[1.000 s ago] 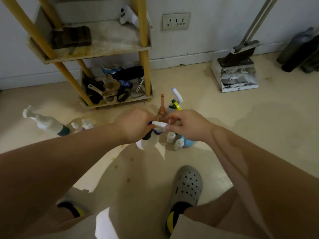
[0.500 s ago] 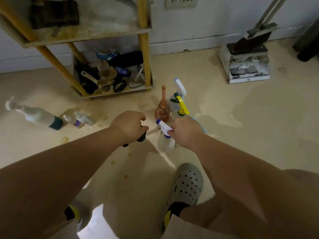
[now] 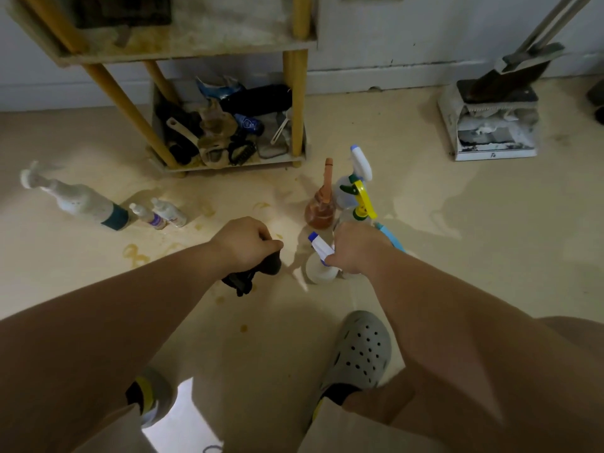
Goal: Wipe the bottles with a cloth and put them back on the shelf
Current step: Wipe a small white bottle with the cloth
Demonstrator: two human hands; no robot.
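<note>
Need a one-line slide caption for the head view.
Left hand grips a dark cloth; right hand holds a white spray bottle, in front of the wooden shelf.

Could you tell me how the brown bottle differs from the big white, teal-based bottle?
The brown bottle is amber with a long thin neck; the white bottle is pale and bigger. The brown bottle stands beside spray bottles; the white bottle beside two small bottles. Both are on the floor.

1. Seven bottles (image 3: 76, 202) (image 3: 147, 217) (image 3: 170, 213) (image 3: 321, 209) (image 3: 359, 165) (image 3: 361, 204) (image 3: 318, 268): three at left, four in the middle.
2. One dark cloth (image 3: 253, 276).
3. Two hands (image 3: 243, 243) (image 3: 358, 251).
4. Two grey shoes (image 3: 359, 351) (image 3: 155, 392).
5. One shelf (image 3: 183, 55), two boards showing.
6. One dustpan (image 3: 490, 142), one brush (image 3: 496, 83).
</note>
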